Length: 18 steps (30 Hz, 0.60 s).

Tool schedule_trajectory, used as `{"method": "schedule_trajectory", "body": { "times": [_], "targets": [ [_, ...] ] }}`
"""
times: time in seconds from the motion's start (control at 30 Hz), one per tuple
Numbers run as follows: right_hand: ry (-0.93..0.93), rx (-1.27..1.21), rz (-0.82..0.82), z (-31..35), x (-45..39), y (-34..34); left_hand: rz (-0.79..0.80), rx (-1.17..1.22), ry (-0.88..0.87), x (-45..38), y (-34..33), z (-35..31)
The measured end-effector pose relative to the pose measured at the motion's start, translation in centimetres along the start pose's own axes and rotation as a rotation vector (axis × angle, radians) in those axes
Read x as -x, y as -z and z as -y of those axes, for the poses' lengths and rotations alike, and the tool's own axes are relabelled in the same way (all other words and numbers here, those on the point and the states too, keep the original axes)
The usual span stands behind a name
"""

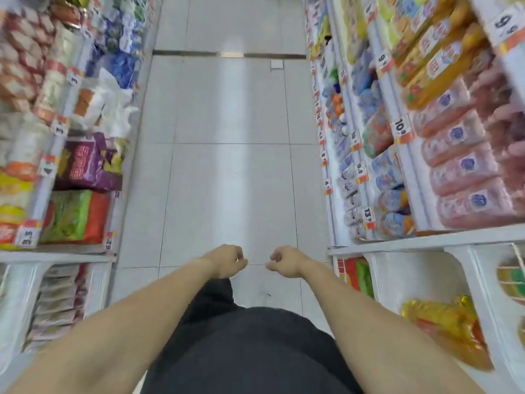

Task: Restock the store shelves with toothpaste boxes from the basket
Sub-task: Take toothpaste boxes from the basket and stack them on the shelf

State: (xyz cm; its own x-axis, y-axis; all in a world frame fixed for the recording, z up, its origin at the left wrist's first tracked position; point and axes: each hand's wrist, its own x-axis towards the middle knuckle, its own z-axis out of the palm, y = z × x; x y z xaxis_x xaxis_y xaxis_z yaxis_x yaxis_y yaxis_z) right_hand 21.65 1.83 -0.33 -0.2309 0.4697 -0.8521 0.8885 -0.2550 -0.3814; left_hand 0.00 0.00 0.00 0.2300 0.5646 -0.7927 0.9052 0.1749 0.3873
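Overhead, "10.9" price tag (pixel 402 129), curled empty hands (pixel 257 261)

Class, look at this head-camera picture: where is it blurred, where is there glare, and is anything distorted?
Head view: the left shelves are smeared by motion blur, a pale glare streak runs down the floor, and the wide lens bows the right shelves outward.

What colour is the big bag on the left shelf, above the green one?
Purple, seen in the head view.
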Motion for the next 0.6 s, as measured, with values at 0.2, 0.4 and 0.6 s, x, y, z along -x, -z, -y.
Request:
{"method": "schedule_trajectory", "body": {
  "times": [0.2, 0.4, 0.6],
  "targets": [
    [-0.097, 0.038, 0.162, 0.4, -5.3, 2.6, 0.111, 0.082, 0.063, -5.2, 3.3, 0.9],
    [-0.131, 0.051, 0.160, 5.9, -13.2, 14.0, 0.180, 0.132, 0.090, -13.4, 15.0, 3.0],
    [-0.104, -0.001, 0.067, 14.1, -19.5, 28.8, 0.142, 0.124, 0.108, -20.7, 30.7, 3.5]
  ]
}}
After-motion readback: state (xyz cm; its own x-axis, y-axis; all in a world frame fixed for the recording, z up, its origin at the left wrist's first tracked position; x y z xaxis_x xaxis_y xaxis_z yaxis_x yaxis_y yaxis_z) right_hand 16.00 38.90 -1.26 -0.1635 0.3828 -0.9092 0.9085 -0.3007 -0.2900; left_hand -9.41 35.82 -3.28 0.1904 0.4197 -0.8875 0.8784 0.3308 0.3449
